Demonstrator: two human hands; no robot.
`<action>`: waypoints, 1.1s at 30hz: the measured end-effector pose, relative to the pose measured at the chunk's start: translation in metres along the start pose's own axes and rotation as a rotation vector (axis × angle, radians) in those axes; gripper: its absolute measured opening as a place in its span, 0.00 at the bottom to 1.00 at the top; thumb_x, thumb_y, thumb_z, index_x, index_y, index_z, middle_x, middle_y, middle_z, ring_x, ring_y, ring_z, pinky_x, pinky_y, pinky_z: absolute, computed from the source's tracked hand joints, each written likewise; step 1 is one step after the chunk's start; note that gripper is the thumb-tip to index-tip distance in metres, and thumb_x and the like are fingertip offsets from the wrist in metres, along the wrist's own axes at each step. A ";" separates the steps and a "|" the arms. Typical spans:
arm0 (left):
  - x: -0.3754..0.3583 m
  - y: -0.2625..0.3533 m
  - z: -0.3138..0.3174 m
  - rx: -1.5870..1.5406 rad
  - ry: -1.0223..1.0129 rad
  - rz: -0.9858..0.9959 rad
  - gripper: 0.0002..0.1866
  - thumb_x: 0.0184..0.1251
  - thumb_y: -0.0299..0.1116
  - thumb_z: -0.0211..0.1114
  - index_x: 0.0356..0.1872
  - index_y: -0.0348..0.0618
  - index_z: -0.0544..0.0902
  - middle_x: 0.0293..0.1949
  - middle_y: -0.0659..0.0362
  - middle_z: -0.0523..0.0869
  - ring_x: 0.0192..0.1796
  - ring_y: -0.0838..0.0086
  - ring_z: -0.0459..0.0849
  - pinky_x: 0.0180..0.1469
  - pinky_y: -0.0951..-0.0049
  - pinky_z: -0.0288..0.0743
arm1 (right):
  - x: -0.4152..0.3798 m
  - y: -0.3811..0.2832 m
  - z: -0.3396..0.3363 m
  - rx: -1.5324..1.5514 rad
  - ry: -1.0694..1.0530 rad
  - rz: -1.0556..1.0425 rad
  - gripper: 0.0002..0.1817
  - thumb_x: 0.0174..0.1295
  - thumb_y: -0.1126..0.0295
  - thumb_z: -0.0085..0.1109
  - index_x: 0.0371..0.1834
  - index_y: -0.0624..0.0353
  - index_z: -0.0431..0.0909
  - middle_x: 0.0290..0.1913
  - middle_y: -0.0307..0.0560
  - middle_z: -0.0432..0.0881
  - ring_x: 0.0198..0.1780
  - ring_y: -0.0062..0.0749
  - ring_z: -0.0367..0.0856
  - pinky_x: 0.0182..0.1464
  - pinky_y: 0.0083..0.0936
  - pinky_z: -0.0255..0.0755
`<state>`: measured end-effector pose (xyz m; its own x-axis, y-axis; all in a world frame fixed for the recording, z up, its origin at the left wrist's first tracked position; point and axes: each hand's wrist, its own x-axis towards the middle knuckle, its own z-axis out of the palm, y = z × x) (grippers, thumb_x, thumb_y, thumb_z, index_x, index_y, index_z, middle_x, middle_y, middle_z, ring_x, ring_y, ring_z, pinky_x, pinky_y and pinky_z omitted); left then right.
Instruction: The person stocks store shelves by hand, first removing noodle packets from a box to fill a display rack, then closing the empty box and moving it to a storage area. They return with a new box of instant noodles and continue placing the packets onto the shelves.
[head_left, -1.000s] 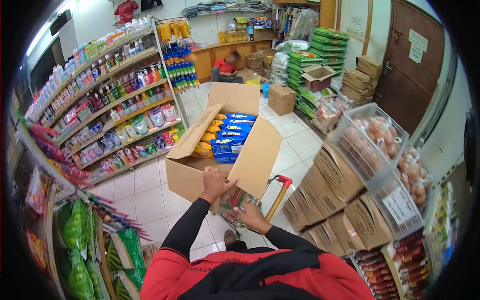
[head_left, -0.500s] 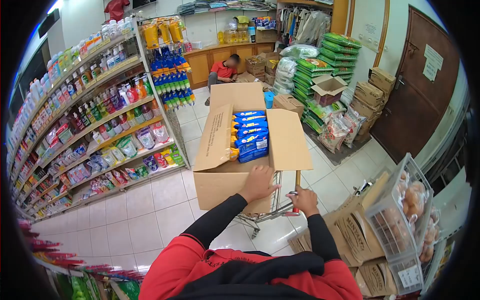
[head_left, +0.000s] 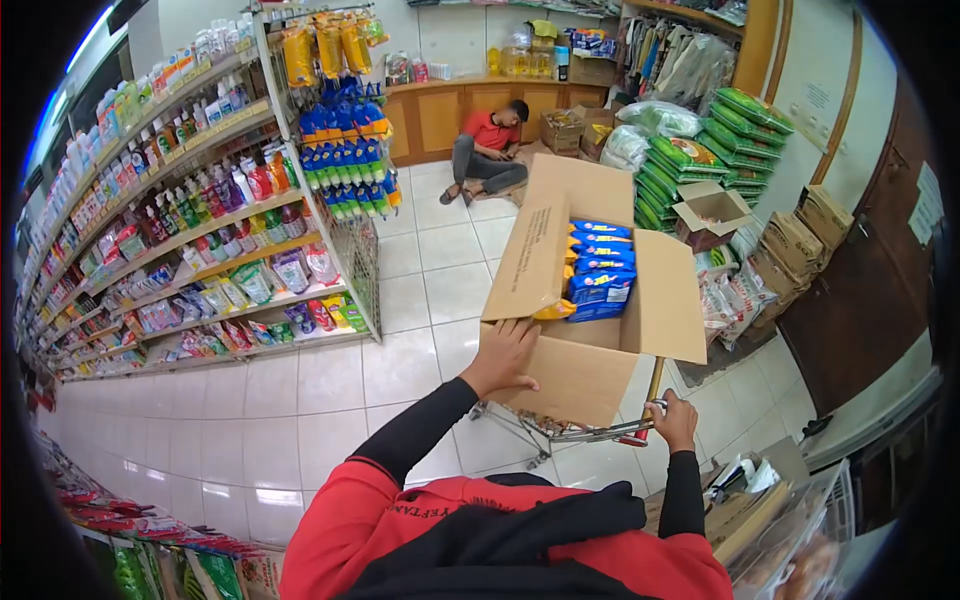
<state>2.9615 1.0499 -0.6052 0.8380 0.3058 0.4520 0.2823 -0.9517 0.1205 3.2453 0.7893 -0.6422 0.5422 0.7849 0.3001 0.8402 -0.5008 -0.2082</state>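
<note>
A large open cardboard box (head_left: pixel 580 380) sits on a metal shopping cart (head_left: pixel 540 440), most of which it hides. Blue packets (head_left: pixel 600 285) with some yellow packaging stand in a row inside the box. My left hand (head_left: pixel 503 357) grips the box's near edge at its left corner, fingers over the rim and thumb against the outer face. To the right, my right hand (head_left: pixel 675 418) is closed around the cart's handle (head_left: pixel 640 438), beside the box.
Shelves of bottles and pouches (head_left: pixel 200 220) line the left. A person (head_left: pixel 490 150) sits on the floor at the back. Green sacks (head_left: pixel 680 165), cartons (head_left: pixel 805 235) and a brown door (head_left: pixel 870 280) are on the right. A clear crate (head_left: pixel 800 540) stands at the lower right.
The view has swung left, so the box and cart appear farther right. My left hand has shifted along the box's near edge to its left corner. My right hand keeps its grip.
</note>
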 end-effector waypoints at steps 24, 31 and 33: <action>0.407 -0.091 0.232 -0.129 -0.202 0.633 0.32 0.26 0.51 0.78 0.41 0.50 0.86 0.62 0.53 0.69 0.69 0.48 0.56 0.68 0.36 0.35 | 0.093 0.131 0.045 -0.221 0.259 0.502 0.20 0.49 0.53 0.66 0.23 0.58 0.71 0.16 0.53 0.75 0.23 0.53 0.77 0.25 0.42 0.68; 0.454 -0.134 0.316 -0.478 -0.291 0.986 0.18 0.38 0.37 0.72 0.36 0.46 0.84 0.32 0.55 0.84 0.38 0.58 0.82 0.42 0.60 0.74 | 0.109 0.066 0.094 -0.265 0.279 0.749 0.19 0.48 0.56 0.68 0.23 0.59 0.71 0.17 0.51 0.75 0.24 0.51 0.77 0.27 0.41 0.68; 0.475 -0.132 0.327 -0.490 -0.252 1.103 0.16 0.40 0.37 0.70 0.34 0.46 0.83 0.32 0.55 0.84 0.36 0.58 0.82 0.42 0.59 0.74 | 0.115 0.067 0.114 -0.287 0.319 0.752 0.18 0.48 0.56 0.67 0.25 0.58 0.72 0.19 0.51 0.76 0.25 0.52 0.77 0.29 0.42 0.68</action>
<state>3.4747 1.3291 -0.6957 0.5988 -0.7227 0.3453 -0.7927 -0.5965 0.1261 3.3621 0.8874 -0.7274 0.8969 0.0895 0.4330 0.2044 -0.9523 -0.2266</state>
